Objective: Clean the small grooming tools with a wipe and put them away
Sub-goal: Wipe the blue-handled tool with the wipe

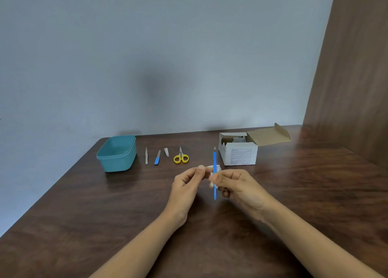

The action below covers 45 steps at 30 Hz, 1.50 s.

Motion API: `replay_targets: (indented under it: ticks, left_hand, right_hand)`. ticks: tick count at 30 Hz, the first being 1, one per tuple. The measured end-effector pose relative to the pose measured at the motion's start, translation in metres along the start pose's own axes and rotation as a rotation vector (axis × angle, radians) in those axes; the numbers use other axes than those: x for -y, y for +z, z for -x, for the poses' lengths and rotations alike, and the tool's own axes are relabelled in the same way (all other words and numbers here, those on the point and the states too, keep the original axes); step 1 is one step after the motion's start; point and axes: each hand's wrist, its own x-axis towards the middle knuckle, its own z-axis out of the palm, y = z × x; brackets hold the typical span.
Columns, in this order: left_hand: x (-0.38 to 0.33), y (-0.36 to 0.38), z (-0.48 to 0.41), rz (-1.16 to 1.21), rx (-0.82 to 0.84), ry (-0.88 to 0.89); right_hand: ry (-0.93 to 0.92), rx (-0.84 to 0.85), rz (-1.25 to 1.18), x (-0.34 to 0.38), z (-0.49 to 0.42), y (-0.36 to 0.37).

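Observation:
My right hand holds a thin blue-handled grooming tool upright above the table, with a small white wipe around its middle. My left hand pinches the wipe's left end with curled fingers. Further back, a row lies on the table: tweezers, a blue-handled nail file, a small nail clipper and yellow-handled scissors. A teal plastic tub stands open at the left end of the row.
An open white cardboard box with packets inside stands at the back right, its flap folded out to the right. The dark wooden table meets a grey wall behind and a wood panel on the right.

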Motion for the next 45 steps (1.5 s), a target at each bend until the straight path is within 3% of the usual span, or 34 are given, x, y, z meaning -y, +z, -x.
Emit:
replay_targets:
  ticks: [3,9,15,22,26,28,32,37,45]
  left_hand:
    - [0.000,-0.003,0.000,0.078,0.069,-0.035]
    - [0.001,-0.008,-0.002,0.162,0.075,-0.061]
    - [0.004,-0.007,-0.001,0.174,-0.015,0.008]
    - [0.006,-0.010,-0.005,0.206,-0.159,0.042]
    - [0.005,-0.008,-0.005,0.239,-0.217,0.063]
    - [0.006,-0.009,-0.007,0.253,-0.240,0.067]
    - [0.005,-0.010,-0.007,0.244,-0.275,0.077]
    - [-0.008,-0.025,-0.017,0.292,-0.450,0.082]
    - [-0.032,-0.072,-0.033,0.153,-0.516,0.144]
  right_hand:
    - [0.030,0.107,0.130,0.000,0.004,0.006]
    - [0.056,0.109,0.126,0.001,0.005,0.008]
    - [0.038,0.028,0.285,0.004,0.007,0.008]
    - [-0.091,-0.179,0.675,-0.003,0.007,0.010]
    - [-0.182,-0.321,1.257,0.004,0.011,0.013]
    - [-0.235,-0.356,1.338,0.008,0.012,0.014]
    - [-0.235,-0.366,1.321,0.012,0.013,0.018]
    - [-0.208,-0.411,1.282,0.008,0.013,0.008]
    - [-0.254,-0.372,0.567,-0.009,0.005,0.016]
